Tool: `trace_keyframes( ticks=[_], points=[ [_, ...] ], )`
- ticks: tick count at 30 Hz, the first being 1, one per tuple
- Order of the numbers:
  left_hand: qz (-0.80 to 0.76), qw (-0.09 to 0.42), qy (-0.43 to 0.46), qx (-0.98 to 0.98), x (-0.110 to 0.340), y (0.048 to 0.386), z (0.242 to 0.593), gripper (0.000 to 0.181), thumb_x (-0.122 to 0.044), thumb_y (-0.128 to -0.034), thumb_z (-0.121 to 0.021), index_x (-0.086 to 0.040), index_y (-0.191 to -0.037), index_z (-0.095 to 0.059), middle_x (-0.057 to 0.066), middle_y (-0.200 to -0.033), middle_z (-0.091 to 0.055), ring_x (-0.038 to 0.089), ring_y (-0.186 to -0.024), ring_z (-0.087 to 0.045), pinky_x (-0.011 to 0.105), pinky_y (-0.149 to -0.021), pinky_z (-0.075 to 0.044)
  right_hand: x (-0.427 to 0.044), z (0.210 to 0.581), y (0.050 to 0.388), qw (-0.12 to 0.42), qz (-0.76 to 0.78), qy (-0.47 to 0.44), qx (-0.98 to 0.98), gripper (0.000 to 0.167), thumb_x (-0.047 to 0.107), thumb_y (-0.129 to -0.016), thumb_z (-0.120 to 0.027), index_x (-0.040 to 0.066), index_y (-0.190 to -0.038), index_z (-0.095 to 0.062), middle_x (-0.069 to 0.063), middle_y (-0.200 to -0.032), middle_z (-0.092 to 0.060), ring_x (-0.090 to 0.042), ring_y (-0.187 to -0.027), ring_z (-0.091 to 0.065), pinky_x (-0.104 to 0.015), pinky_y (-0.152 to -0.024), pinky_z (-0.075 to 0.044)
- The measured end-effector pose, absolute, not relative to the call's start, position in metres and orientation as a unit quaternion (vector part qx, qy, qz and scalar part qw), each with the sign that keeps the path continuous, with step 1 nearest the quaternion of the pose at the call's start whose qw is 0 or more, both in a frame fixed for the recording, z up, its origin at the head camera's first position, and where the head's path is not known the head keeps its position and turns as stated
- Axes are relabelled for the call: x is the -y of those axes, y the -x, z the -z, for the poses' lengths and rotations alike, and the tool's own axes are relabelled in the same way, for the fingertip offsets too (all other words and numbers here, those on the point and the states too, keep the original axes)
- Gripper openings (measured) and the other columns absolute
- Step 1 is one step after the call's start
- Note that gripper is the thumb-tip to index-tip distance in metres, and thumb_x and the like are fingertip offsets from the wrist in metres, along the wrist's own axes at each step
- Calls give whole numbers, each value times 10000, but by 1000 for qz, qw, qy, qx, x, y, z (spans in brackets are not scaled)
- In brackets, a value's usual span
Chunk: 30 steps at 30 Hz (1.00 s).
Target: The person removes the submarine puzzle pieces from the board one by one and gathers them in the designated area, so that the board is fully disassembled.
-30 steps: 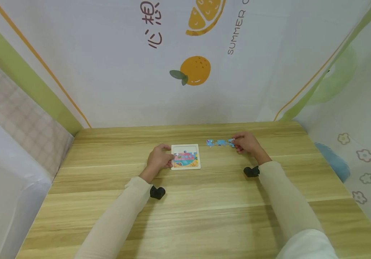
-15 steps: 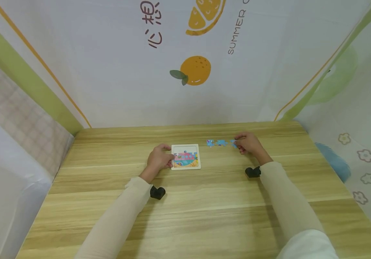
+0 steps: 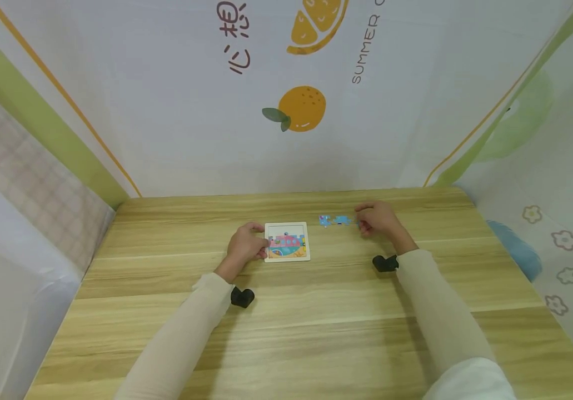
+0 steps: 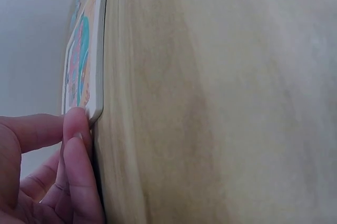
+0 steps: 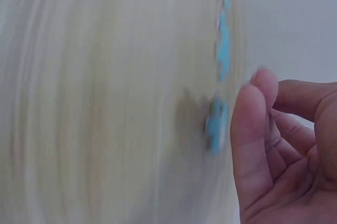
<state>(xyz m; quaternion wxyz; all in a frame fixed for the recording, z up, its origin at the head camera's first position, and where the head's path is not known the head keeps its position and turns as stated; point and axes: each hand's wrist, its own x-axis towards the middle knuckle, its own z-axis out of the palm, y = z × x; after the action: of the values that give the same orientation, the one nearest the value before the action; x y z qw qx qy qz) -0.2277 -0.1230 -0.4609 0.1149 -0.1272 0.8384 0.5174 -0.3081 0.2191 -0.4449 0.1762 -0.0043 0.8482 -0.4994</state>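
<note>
A white-framed jigsaw board (image 3: 287, 259) lies flat on the table, its lower part filled with a pink and teal submarine picture. My left hand (image 3: 247, 243) holds the board's left edge; in the left wrist view the thumb presses the frame's corner. To the right, a row of blue puzzle pieces lies on the wood: a left piece (image 3: 324, 221), a middle piece (image 3: 342, 220) and a right piece (image 5: 216, 125). My right hand (image 3: 378, 218) hovers at the right piece and mostly hides it from the head view. In the right wrist view its fingertips are apart from that piece.
The wooden table (image 3: 316, 333) ends at the back against a white curtain (image 3: 206, 139) printed with oranges. More cloth hangs at both sides. A black wrist mount (image 3: 242, 297) sits at the left cuff, and another black mount (image 3: 385, 263) at the right.
The right hand first shifted slightly right with the right piece, widening the gap to the middle one. Now it has moved back a little left, fingertips off the piece. The left hand stays still.
</note>
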Motion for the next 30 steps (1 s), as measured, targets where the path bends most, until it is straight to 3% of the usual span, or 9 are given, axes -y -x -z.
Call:
trace_keyframes(
  ticks=[17,30],
  points=[
    [-516,125,123,-838,124,229,463,383,-69,-869,-701,-80,-1231,-577,65,-634,-657,102,-460,-615,178,-455,-517,-136,444,296,217,516,73,-826,327,139,-970,-580,-11,-1260,-585,-129,-742,-639,-134,-532,-601,-276,-528,-571],
    [-536,123,122,-826,124,228,464,402,-41,-866,-700,-60,-1246,-572,84,-630,-647,109,-446,-607,213,-475,-551,-87,449,282,257,518,101,-810,285,142,-946,-633,36,-1210,-630,-100,-688,-641,-139,-511,-607,-279,-517,-573]
  ],
)
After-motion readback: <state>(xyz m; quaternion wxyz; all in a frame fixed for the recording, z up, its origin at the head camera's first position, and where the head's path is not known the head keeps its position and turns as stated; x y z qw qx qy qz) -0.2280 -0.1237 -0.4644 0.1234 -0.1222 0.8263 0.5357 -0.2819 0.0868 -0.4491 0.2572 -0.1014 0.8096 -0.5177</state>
